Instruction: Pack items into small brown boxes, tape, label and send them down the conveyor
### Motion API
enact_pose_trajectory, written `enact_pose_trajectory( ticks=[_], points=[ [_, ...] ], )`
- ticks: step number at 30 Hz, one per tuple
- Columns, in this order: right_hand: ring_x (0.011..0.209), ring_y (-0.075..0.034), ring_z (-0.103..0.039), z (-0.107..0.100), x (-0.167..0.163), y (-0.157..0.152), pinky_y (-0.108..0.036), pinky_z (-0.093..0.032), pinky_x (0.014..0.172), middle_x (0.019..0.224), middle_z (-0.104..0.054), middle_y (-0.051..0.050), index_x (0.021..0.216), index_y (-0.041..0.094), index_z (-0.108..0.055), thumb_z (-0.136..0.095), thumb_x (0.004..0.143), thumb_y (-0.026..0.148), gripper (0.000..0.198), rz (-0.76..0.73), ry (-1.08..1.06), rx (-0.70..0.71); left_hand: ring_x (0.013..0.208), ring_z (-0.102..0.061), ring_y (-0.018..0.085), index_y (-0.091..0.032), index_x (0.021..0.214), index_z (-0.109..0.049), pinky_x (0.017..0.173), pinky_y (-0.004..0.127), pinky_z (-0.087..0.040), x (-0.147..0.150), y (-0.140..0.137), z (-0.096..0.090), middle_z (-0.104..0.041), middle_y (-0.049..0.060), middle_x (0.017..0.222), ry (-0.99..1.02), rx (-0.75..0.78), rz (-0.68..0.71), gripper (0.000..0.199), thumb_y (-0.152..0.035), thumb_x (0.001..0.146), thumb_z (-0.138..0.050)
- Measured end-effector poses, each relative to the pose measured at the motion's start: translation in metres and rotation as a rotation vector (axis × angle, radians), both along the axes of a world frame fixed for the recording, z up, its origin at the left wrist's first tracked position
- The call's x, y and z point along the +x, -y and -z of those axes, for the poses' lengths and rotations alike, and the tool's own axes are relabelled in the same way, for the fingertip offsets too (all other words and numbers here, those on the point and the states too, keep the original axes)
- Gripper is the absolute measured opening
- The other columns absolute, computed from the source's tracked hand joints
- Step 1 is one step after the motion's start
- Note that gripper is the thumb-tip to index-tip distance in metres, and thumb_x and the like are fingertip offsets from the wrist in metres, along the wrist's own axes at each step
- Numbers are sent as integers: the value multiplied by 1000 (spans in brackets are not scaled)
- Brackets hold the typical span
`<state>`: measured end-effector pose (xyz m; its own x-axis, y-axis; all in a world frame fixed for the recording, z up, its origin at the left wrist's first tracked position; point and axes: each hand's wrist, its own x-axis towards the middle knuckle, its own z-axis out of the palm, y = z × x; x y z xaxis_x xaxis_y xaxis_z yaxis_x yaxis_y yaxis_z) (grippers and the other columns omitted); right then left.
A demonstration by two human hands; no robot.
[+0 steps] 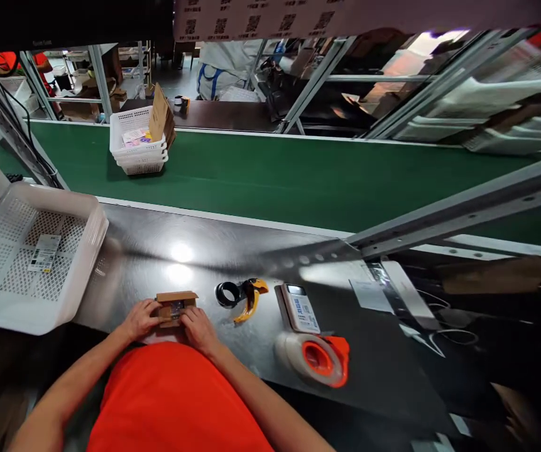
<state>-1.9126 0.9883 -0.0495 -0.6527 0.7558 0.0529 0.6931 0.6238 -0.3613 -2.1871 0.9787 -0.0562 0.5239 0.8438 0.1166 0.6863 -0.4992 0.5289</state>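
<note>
Lower centre of frame: fingers of the left hand (pixel 142 319) and right hand (pixel 198 328) pinch opposite sides of the open carton (pixel 176 297). Support evenly; avoid crushing.

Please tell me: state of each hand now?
Left hand: holding small open cardboard box, left side.
Right hand: at box's right side; grip cannot be told.

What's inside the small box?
Something greyish and shiny shows in the box, too small to identify. The left hand and right hand cover the sides, hiding whatever lies there.
</note>
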Motion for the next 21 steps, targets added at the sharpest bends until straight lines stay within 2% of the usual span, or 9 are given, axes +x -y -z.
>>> enact_pose_trajectory(
  ticks=[3, 5, 7, 10, 14, 17, 21],
  points=[
    [114, -26, -61, -6, 3, 0, -40, -45, 98, 122, -74, -10, 118, 22, -75, -58, 94, 14, 30, 5, 54, -30, 129, -61, 25, -42, 117, -79, 111, 40, -52, 2, -5, -5, -70, 3, 136, -55, -19, 91, 36, -18, 93, -69],
    [116, -28, -61, -11, 4, -1, -42, -46, 98, 127, -72, -11, 127, 25, -74, -59, 95, 16, 37, 29, 86, -45, 133, -59, 27, -46, 127, -75, 111, 41, -51, 5, -6, -6, -66, 3, 142, -70, -19, 102, 51, -12, 88, -71],
    [117, -29, -61, -16, 3, -4, -43, -47, 96, 129, -72, -11, 127, 27, -75, -61, 96, 19, 35, 49, 111, -61, 135, -56, 30, -47, 133, -72, 112, 45, -51, 7, -7, -6, -62, 5, 148, -89, -14, 103, 59, -12, 87, -72],
    [117, -31, -61, -24, 2, -13, -43, -48, 94, 126, -72, -11, 119, 25, -78, -63, 99, 32, 26, 52, 125, -77, 136, -55, 32, -47, 135, -71, 113, 49, -50, 8, -8, -6, -57, 7, 152, -61, 26, 60, 50, -21, 93, -69],
    [116, -29, -60, -33, 2, -27, -43, -48, 95, 118, -73, -9, 113, 26, -79, -59, 103, 45, 30, 18, 112, -75, 135, -54, 31, -45, 129, -76, 116, 52, -48, 14, -8, -5, -58, 7, 150, 20, 23, 11, 36, -36, 94, -72],
    [113, -27, -60, -33, 2, -33, -40, -48, 94, 113, -73, -8, 110, 25, -78, -58, 104, 42, 27, 15, 88, -63, 133, -55, 32, -35, 114, -83, 114, 53, -50, 28, -5, 3, -60, 9, 145, 112, -11, -107, 24, -39, 96, -69],
    [110, -28, -60, -22, -4, -35, -40, -47, 95, 115, -71, -11, 115, 21, -74, -60, 102, 39, 26, 156, 26, -33, 123, -62, 27, -23, 101, -80, 109, 47, -54, 52, 1, 22, -62, 12, 137, 332, -78, -346, 28, -33, 102, -54]
  ],
)
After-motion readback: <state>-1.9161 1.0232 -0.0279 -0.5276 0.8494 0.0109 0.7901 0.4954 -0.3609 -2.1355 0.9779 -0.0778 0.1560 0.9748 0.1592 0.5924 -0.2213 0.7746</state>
